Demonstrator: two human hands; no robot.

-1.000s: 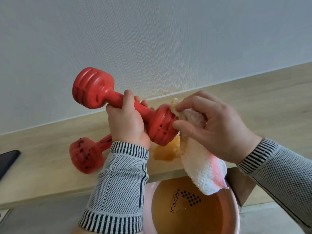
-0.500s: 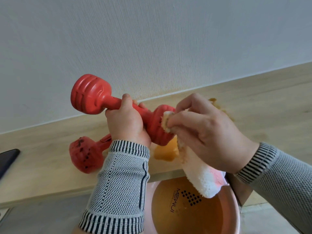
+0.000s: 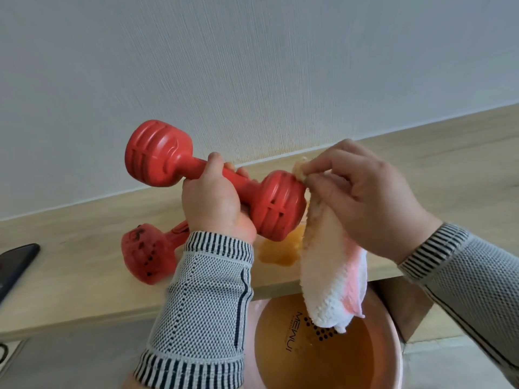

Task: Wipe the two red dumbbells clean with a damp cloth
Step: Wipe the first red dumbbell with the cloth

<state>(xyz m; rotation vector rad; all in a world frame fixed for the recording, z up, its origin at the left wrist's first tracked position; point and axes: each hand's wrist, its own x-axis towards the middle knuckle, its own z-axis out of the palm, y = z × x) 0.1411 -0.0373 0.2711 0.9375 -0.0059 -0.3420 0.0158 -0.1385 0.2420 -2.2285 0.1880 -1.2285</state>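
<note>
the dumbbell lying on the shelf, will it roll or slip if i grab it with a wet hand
The dumbbell on the shelf has rounded heads, so a nudge would probably roll it. It looks like moulded plastic, so likely light. The ribbed heads should help the grip, though the smooth handle may be slick when wet.

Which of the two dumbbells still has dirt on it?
The dumbbell on the ledge, lying behind the left wrist: its end face shows dark specks. The held dumbbell, gripped by the left hand and touched by the cloth, looks clean.

Both arms in grey mesh-knit sleeves [image 3: 202,304] w/ navy-white striped cuffs [image 3: 219,245], dark side seam
</note>
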